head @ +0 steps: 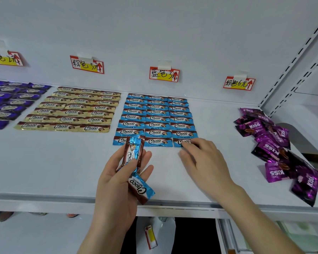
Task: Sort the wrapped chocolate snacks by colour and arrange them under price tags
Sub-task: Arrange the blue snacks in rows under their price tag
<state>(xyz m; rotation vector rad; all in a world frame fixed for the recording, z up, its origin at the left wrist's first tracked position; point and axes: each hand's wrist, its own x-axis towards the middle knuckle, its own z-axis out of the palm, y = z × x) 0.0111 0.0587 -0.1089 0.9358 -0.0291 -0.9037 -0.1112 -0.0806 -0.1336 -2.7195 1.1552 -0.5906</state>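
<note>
Closest to us is our left hand (117,180). It is palm up, with the thumb and fingers curled around two blue bars (134,154). One bar stands up in the hand and the other pokes out low toward us.

Our right hand (200,158) is flat and loose. Its fingertips rest on the corner bar (181,142), which is at the front right of the blue block (156,116). The thumb lies apart from the bar.

The blue block is made of three neat lines of bars, lying flat on the white shelf (62,171). It sits right under the blue tag (164,74) on the back wall.

To the left of it lie the gold bars (68,109) in tidy lines, under their own tag (87,65). Further left are the dark purple bars (7,99), below a third tag (6,58).

Far to the right, well apart from the blue block, the shiny purple packs (275,143) lie in a messy heap. A fourth tag (239,83) hangs on the wall above them.
</note>
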